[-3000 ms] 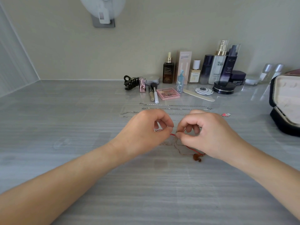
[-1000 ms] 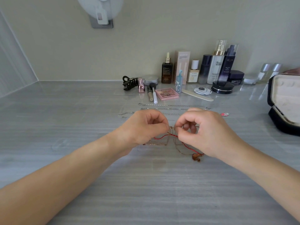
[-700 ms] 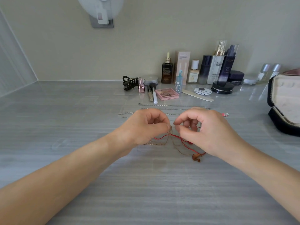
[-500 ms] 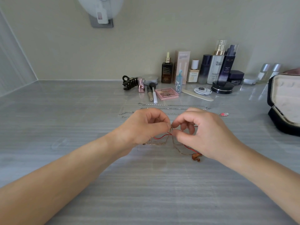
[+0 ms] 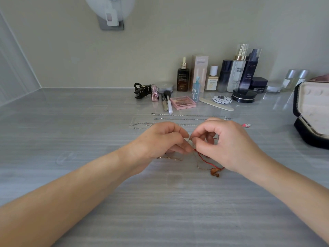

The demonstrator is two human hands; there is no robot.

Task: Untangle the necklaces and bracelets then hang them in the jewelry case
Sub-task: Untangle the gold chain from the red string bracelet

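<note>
A tangle of a red cord bracelet (image 5: 203, 157) and a thin gold chain (image 5: 170, 158) lies on the grey table between my hands. My left hand (image 5: 160, 141) pinches the tangle from the left. My right hand (image 5: 226, 145) pinches it from the right, fingertips almost touching the left ones. The cord's brown end bead (image 5: 214, 172) rests on the table below my right hand. Two silver chains (image 5: 188, 117) lie stretched straight just beyond my hands, one ending in a pink charm (image 5: 246, 125). The open black jewelry case (image 5: 302, 129) stands at the right edge.
Cosmetics line the back wall: bottles (image 5: 238, 72), a black jar (image 5: 244, 95), a pink palette (image 5: 183, 102), brushes (image 5: 168, 102), a black hair clip (image 5: 141, 90) and a nail file (image 5: 216, 106). A wall fixture (image 5: 110, 13) hangs above.
My fingertips have shifted slightly on the tangle and stay pinched close together. The red cord's loop has moved a little. The straight silver chains and the case have not moved.
</note>
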